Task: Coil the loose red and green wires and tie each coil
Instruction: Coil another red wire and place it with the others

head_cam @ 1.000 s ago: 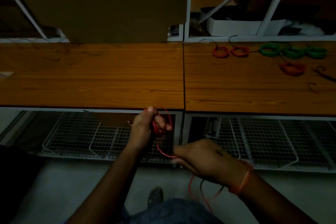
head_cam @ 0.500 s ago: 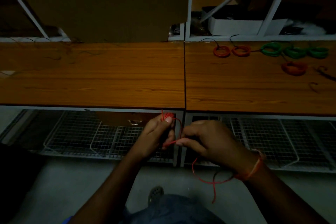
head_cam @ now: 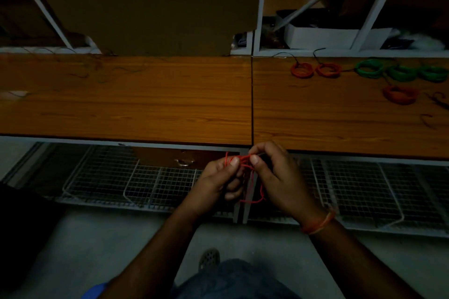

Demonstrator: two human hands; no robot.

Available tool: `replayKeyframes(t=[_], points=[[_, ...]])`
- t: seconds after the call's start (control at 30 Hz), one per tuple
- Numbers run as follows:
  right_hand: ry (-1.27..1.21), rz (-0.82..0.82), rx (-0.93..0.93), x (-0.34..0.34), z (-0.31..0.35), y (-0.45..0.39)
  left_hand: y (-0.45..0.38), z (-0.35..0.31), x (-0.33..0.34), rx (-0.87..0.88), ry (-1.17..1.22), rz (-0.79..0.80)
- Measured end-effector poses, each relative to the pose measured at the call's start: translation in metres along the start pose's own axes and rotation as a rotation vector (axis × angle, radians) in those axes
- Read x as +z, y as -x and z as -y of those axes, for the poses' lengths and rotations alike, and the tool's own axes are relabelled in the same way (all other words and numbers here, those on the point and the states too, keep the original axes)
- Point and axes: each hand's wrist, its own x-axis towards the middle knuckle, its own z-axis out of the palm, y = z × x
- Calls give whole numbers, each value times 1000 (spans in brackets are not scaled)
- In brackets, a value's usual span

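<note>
Dim view down at two hands held just below the front edge of a wooden table [head_cam: 145, 104]. The left hand [head_cam: 213, 184] pinches a small bundle of red wire [head_cam: 243, 160] between thumb and fingers; the right hand [head_cam: 279, 177] pinches the same wire beside it, apparently winding a turn. A loop hangs beneath. To coil well, keep the loops even and the pinch firm. Finished red coils [head_cam: 302, 70] and green coils [head_cam: 370, 68] lie far right.
</note>
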Motion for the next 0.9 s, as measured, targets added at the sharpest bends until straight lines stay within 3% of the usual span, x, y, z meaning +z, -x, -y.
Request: replayKeyframes(t=[0.17, 0.4, 0.53, 0.9], points=[[-217, 54, 173, 8, 6, 11, 0, 5, 5, -10, 220, -68], [-104, 143, 39, 8, -5, 9, 1, 12, 4, -115, 588, -174], [-104, 196, 2, 5, -5, 9, 1, 11, -2, -207, 823, 1], [-4, 52, -38, 13, -12, 12, -4, 6, -2, -207, 807, 220]])
